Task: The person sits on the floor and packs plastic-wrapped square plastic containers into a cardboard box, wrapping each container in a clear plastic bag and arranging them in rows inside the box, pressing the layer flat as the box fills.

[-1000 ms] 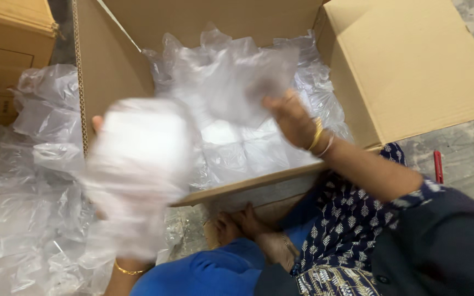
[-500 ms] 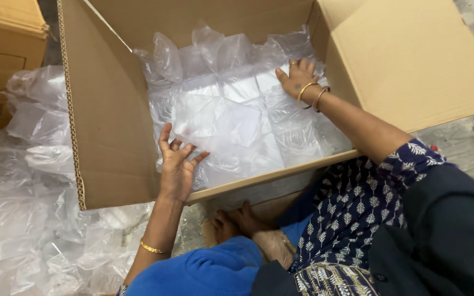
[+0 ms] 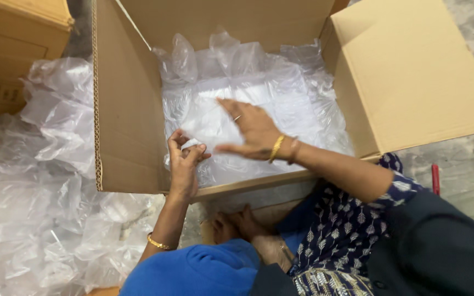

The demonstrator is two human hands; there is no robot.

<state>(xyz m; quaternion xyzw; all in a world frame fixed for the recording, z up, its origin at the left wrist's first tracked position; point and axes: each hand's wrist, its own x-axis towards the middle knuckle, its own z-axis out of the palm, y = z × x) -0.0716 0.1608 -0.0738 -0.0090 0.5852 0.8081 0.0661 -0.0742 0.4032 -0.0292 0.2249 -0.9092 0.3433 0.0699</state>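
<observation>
From the head view, a grey stone floor (image 3: 467,159) carried one open brown cardboard box (image 3: 412,82) lined with clear plastic wrap (image 3: 281,98); a second brown box (image 3: 12,49) stood far left. The left hand (image 3: 185,159) pinched the wrap; the right hand (image 3: 253,129) lay spread flat on it.

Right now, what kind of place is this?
Probably a packing or storage area. A person sits on a grey floor by an open cardboard box lined with clear plastic, with more plastic heaped beside it and another box nearby.
</observation>
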